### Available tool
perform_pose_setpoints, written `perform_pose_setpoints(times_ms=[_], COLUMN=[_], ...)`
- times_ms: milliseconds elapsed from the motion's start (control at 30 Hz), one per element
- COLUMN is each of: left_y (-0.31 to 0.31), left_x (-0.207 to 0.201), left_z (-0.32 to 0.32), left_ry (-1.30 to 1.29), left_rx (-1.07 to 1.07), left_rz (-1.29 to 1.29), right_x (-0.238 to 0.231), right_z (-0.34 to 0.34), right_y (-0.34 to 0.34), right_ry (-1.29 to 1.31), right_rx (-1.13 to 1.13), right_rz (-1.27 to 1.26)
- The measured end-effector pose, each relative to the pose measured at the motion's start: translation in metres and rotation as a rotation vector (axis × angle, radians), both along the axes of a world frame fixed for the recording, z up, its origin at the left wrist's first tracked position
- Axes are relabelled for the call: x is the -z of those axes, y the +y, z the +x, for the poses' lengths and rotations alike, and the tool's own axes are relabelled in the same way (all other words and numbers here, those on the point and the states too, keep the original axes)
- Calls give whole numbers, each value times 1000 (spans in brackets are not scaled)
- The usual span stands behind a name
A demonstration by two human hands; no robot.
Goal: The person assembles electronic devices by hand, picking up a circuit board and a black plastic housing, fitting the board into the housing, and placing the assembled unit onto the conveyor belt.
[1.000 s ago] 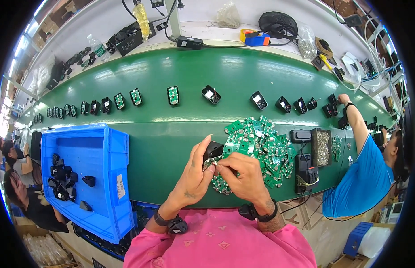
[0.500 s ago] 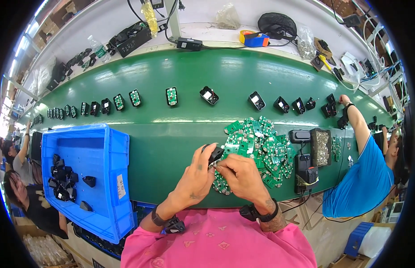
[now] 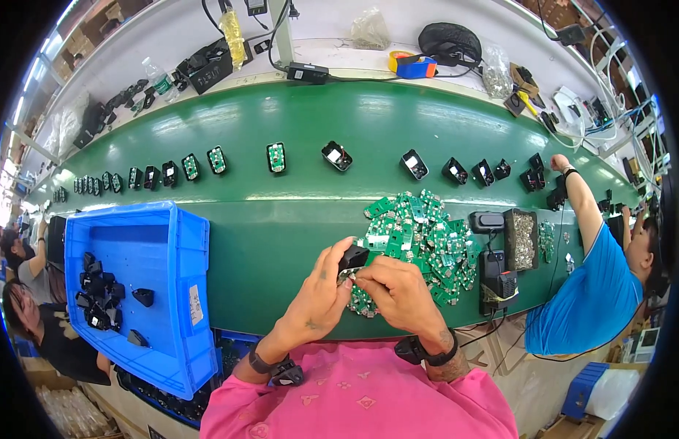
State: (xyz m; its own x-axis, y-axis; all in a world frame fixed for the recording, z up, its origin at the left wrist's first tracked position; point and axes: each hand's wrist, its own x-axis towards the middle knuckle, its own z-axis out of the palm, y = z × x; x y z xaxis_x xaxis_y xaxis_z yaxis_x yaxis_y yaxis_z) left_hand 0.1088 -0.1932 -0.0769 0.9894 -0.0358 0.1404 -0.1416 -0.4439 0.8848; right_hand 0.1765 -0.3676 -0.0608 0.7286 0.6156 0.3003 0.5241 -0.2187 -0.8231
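My left hand (image 3: 310, 301) is closed around a small black plastic housing (image 3: 353, 257), held tilted above the near edge of the green bench. My right hand (image 3: 401, 294) pinches at the housing's lower end, thumb and forefinger together. A small pale or metallic bit shows between the two hands, too small to name. Right beside the hands, a heap of green circuit boards (image 3: 445, 252) covers the bench, partly hidden behind my fingers. Across the bench runs a row of black housings, one with a green board inside (image 3: 276, 157) and another with a white part (image 3: 413, 164).
A blue bin (image 3: 189, 252) at the left holds several black housings. Right of the heap stand a black power tool (image 3: 498, 278) and a tray of small metal parts (image 3: 521, 240). A person in a blue shirt (image 3: 584, 300) reaches over the bench at the right.
The housing tips slightly in my left hand, while my right hand keeps pinching at its lower end. The whole view has shifted a little.
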Motion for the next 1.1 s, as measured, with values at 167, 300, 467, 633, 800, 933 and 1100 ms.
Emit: perform_pose_setpoints(times_ms=[167,300,467,633,800,933,1100], left_y=[-3,-14,-26,-27,-30,-30,-17], left_x=[-4,-8,3,3,4,10,35], left_z=[-2,-10,-15,-17,-24,-25,-25], left_ry=[58,-91,-141,-126,-142,-136,-26], left_rx=[38,-72,-171,-70,-102,-148,-156], left_rz=[-131,106,151,131,190,270,-319], right_x=[-5,-1,9,4,11,17,22], right_z=[-5,-15,-24,-25,-32,-30,-32], right_y=[-4,1,5,-8,-3,-2,3], right_ry=[70,31,-71,236,7,60,253], right_rx=[-17,32,158,117,144,134,170], right_rz=[-23,-5,59,-18,71,37,84])
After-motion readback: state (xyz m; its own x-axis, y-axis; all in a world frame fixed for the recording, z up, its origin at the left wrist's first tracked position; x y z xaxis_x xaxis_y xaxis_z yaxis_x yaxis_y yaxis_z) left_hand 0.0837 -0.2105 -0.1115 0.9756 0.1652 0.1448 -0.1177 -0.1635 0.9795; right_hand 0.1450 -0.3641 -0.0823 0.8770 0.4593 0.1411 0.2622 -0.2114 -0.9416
